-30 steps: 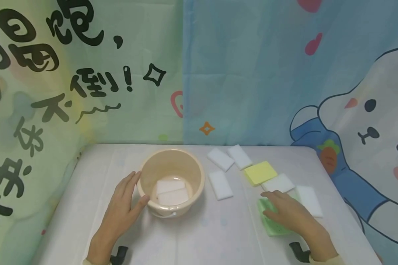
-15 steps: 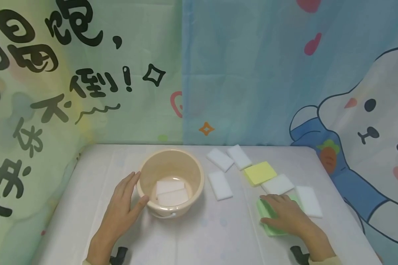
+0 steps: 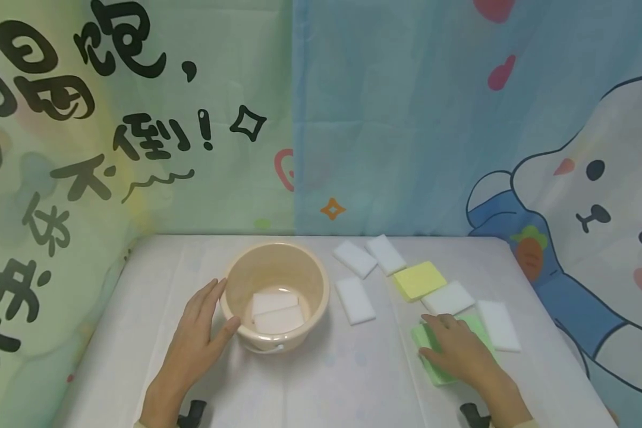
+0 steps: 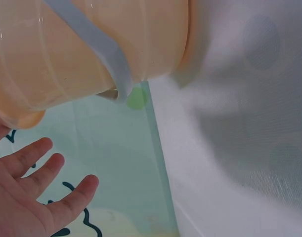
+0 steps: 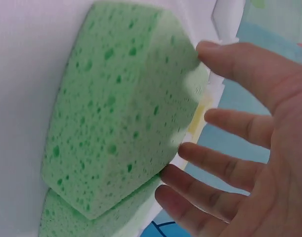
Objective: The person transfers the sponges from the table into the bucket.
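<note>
A beige bucket [image 3: 278, 267] stands left of the table's middle, with two pale sponges [image 3: 279, 320] lying in it. My left hand [image 3: 192, 336] rests at the bucket's left rim, fingers straight and spread in the left wrist view. On the right, my right hand [image 3: 460, 351] is over a green sponge [image 5: 101, 108], its fingers extended rather than wrapped round it. In the right wrist view the thumb tip meets the sponge's edge, and the other fingertips are close to its side. A second green sponge [image 5: 66, 217] lies against the first, partly covered by the hand in the head view.
Several white sponges [image 3: 355, 300] lie flat right of the bucket. Among them is a yellow sponge [image 3: 419, 279], touching a white one [image 3: 448, 297]. A grey handle [image 4: 99, 44] hangs along the bucket's side. Printed curtains [image 3: 385, 119] border the table [image 3: 321, 392].
My right hand has come down over the green sponge and shifted slightly left and nearer. That sponge has slid a little the same way. The left hand and bucket have stayed put.
</note>
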Demonstrator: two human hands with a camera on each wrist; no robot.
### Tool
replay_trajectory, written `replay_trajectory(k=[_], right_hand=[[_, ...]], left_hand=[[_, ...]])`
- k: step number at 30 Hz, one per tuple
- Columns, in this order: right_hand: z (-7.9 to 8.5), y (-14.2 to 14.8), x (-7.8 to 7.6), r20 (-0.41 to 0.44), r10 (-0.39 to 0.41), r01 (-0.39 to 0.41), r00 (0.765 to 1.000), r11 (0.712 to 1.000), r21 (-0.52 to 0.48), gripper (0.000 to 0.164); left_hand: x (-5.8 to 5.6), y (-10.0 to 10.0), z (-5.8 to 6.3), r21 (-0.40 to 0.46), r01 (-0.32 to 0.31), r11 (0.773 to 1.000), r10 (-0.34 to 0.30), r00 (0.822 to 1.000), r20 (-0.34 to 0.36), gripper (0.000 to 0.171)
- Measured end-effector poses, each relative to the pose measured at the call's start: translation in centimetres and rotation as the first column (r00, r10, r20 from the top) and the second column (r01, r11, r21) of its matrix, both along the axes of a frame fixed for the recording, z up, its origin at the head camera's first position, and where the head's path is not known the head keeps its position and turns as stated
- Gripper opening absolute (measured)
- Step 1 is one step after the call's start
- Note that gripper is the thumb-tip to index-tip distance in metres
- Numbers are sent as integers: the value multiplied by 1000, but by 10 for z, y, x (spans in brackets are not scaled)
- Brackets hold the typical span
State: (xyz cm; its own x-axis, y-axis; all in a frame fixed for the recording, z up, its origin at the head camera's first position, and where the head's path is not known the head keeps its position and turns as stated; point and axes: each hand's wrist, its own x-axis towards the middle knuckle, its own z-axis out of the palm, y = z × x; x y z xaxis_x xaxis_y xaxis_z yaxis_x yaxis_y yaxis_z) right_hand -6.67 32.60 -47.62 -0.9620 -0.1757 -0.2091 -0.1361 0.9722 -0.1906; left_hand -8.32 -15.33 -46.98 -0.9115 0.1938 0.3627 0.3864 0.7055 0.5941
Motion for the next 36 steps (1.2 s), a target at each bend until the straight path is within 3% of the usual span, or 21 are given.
replay_trajectory(k=[5,17,23,29,36], right_hand=[[1,-5,5,29,-82,81,996,996,28,73],[-8,-13,15,-88,-150,149,985,989,-18,74],[-11,-16,15,-121,-116,102,986,988,-118,77],[-9,-20,13,-82,-77,66,994,989,-129,78],[-4,-20,14,1,-122,121,993,987,-108,83]], left_hand=[[0,0,-1,8,4,1000,-4,1000,-2,71],[-1,0,-3,6,3,1000,-3,1000,-4,71],[-1,-1,-3,-1,7,1000,-7,1000,-20,69],[-1,-2,-2,0,12,1000,-12,1000,-17,69],[-1,-2,-2,7,17,1000,-17,1000,1,70]])
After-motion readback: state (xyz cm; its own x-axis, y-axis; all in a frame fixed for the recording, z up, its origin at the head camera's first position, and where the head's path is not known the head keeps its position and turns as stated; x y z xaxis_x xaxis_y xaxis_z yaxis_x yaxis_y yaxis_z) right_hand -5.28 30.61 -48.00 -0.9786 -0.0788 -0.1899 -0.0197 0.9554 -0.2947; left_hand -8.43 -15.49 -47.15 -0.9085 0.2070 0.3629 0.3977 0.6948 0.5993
